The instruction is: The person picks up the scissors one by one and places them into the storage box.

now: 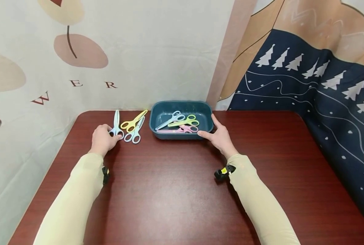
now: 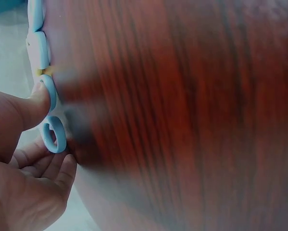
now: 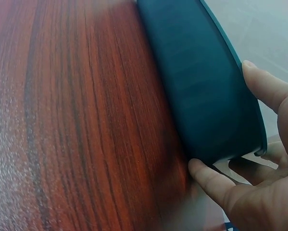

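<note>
Light blue scissors lie at the table's far left with their blades pointing away, and my left hand grips their handles. In the left wrist view the thumb is at one ring while the fingers curl about the other ring. Just right of them, yellow scissors overlap a second light blue pair. A dark teal bin stands at the back middle. My right hand holds its right end, thumb on the rim and fingers against the end wall.
Inside the bin lie blue scissors, green scissors and pink scissors. The brown wooden table ends just behind the bin, against a pale printed cloth. A navy cloth with trees hangs at the right.
</note>
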`<action>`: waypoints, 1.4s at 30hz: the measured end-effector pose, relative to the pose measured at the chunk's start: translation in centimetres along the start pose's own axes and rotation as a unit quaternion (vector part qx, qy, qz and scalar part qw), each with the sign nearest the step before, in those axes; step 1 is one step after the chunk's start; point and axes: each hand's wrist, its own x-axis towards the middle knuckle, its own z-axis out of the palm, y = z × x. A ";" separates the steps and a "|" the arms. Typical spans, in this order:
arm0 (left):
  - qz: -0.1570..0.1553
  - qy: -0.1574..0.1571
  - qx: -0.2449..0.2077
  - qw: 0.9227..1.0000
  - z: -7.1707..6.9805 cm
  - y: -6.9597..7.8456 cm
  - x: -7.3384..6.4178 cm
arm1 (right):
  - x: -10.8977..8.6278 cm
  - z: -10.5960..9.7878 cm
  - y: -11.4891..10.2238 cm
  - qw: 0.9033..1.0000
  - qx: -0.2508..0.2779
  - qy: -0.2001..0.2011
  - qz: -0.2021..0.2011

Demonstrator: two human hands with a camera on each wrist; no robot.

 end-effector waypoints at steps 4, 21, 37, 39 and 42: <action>-0.005 0.004 -0.009 1.000 0.1 0.0 -0.1 | 0.1 0.1 0.2 1.000 -0.004 0.001 -0.002; 0.002 0.035 -0.046 0.998 -0.3 0.5 -0.9 | 0.1 0.0 0.0 1.000 -0.005 0.006 -0.015; 0.009 0.039 -0.074 0.996 0.1 0.6 -1.3 | -0.1 -0.1 0.1 1.000 -0.002 0.003 -0.010; 0.012 0.043 -0.074 0.996 0.0 0.5 -1.4 | -0.1 -0.1 0.1 1.000 0.000 0.003 -0.009; 0.018 0.049 -0.076 0.996 -0.2 0.5 -1.5 | -0.1 -0.1 0.1 1.000 0.001 0.004 -0.011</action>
